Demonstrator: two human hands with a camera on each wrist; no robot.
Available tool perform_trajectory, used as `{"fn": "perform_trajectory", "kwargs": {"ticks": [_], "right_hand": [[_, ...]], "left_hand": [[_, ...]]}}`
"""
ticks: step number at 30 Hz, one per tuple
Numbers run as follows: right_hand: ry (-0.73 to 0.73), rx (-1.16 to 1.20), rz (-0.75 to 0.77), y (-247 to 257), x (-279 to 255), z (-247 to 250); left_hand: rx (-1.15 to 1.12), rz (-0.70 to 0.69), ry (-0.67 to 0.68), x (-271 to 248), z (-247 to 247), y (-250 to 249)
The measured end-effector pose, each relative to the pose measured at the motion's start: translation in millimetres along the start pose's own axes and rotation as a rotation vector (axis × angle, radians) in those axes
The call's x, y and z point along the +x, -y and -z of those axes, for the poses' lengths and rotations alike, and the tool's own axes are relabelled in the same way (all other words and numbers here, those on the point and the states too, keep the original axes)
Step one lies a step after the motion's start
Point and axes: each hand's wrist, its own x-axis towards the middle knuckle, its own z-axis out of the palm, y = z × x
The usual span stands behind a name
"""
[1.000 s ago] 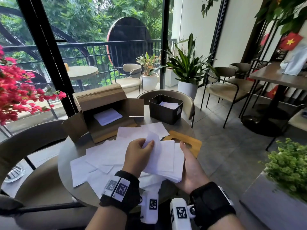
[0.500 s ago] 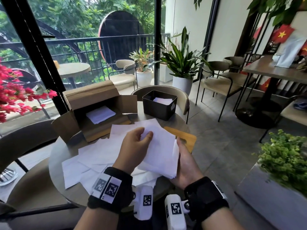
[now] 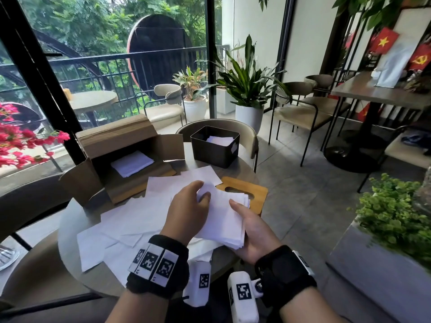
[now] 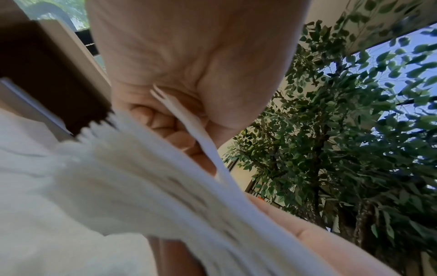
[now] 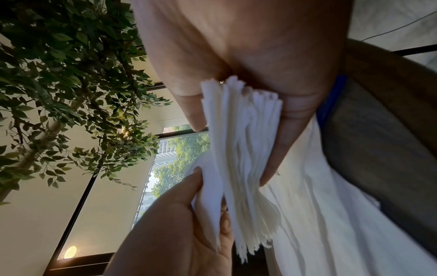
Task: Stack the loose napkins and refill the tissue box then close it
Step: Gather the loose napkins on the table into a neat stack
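Note:
My right hand (image 3: 238,212) grips a stack of white napkins (image 3: 224,222) from below, thumb on top, just above the near right of the round table (image 3: 70,231). My left hand (image 3: 202,195) pinches the top napkin at the stack's far left corner. In the right wrist view the stack (image 5: 246,149) sits between thumb and fingers, and the left hand's fingers (image 5: 201,179) pinch one napkin (image 5: 208,203). Loose napkins (image 3: 140,213) lie spread on the table. The black tissue box (image 3: 214,148) stands open at the far side with a few napkins inside. Its wooden lid (image 3: 254,193) lies beside the stack.
An open cardboard box (image 3: 121,145) with a napkin pile (image 3: 131,163) stands at the table's far left. A chair (image 3: 247,134) is behind the tissue box. Red flowers (image 3: 21,145) hang at left, a green planter (image 3: 391,220) at right. Another table and chairs stand at back right.
The left hand has brought its napkin down onto the stack, which now looks more squared up in the right hand. Both hands shifted slightly forward over the lid.

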Motion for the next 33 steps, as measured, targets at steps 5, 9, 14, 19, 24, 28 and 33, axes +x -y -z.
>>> {"fn": "perform_trajectory", "kwargs": {"ticks": [5,9,14,19,24,28,33], "right_hand": [[-0.014,-0.025,-0.013,-2,-1,-3],[-0.055,-0.019,0.008,2,0,7],[-0.114,-0.008,0.101,37,-11,27],[-0.249,-0.023,0.161,68,-17,44],[-0.299,-0.049,0.160,67,-15,48],[-0.287,-0.069,0.130,60,-14,45],[-0.264,-0.116,0.115,54,-16,41]], "left_hand": [[0.045,-0.030,0.010,0,-5,4],[0.023,-0.049,0.001,1,-7,4],[0.061,-0.098,0.037,19,-7,17],[0.329,-0.056,0.390,42,-12,35],[0.461,-0.005,0.436,55,-21,32],[0.541,-0.016,0.471,66,-30,28],[0.549,-0.010,0.491,76,-35,29]]}}
